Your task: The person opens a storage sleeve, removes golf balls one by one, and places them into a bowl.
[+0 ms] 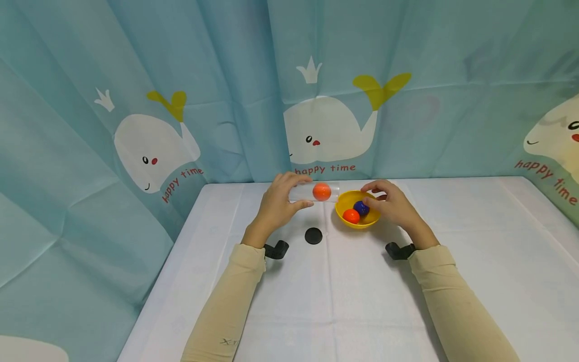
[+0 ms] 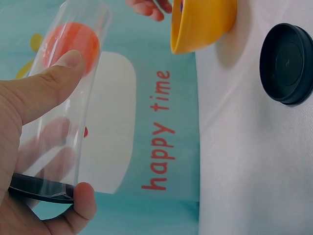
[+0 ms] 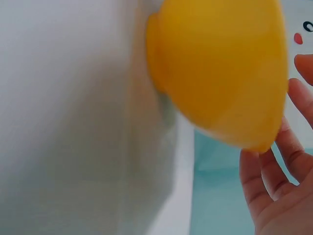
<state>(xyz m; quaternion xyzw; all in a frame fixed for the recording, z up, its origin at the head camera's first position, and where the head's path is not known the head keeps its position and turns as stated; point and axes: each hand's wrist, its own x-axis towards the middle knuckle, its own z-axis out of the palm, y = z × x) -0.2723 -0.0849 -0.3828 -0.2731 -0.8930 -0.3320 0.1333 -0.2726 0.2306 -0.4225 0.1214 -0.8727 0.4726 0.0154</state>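
Note:
My left hand point(image 1: 277, 203) grips a clear plastic tube point(image 1: 300, 192) that lies nearly level above the table in the head view. Inside the tube an orange ball point(image 1: 321, 191) sits toward its right end. A black cap point(image 2: 41, 188) closes the tube's end by the left palm. My right hand point(image 1: 392, 202) is at the right rim of a yellow bowl point(image 1: 357, 225), fingers relaxed and thumb near a blue ball point(image 1: 360, 208). Whether the thumb touches that ball is hard to tell. Another orange ball point(image 1: 351, 216) lies in the bowl.
A loose black lid point(image 1: 313, 236) lies on the white-covered table point(image 1: 294, 301), in front of the tube. Behind the table hangs a blue curtain point(image 1: 244, 136) with whale prints. Black wrist mounts point(image 1: 277, 250) stick out from both sleeves.

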